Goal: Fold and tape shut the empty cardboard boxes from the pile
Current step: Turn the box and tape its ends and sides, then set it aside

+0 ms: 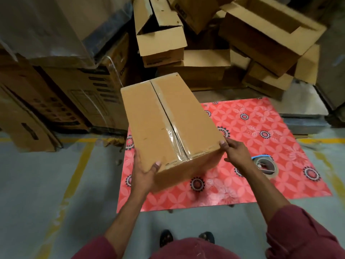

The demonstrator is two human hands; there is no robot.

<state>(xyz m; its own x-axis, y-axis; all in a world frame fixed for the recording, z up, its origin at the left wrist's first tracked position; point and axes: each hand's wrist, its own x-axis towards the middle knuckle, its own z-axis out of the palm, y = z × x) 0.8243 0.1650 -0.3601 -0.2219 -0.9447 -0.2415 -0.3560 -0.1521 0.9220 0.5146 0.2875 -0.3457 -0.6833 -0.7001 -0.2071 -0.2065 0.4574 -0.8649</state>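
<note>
A closed brown cardboard box [149, 120] is held up over a red patterned table [261, 139]; clear tape runs along its top centre seam. My left hand [144, 174] grips its near left corner, thumb on top. My right hand [236, 154] holds the near right corner, fingertips on the edge. A roll of tape [266, 166] lies on the table just right of my right wrist. Behind the table is a pile of open, empty cardboard boxes [205, 34].
Tall stacked printed cartons [56, 94], some under plastic wrap, stand at the left. The grey floor has yellow lines [72, 182]. A stone slab [298, 109] lies at the far right behind the table. My feet [186, 238] show below.
</note>
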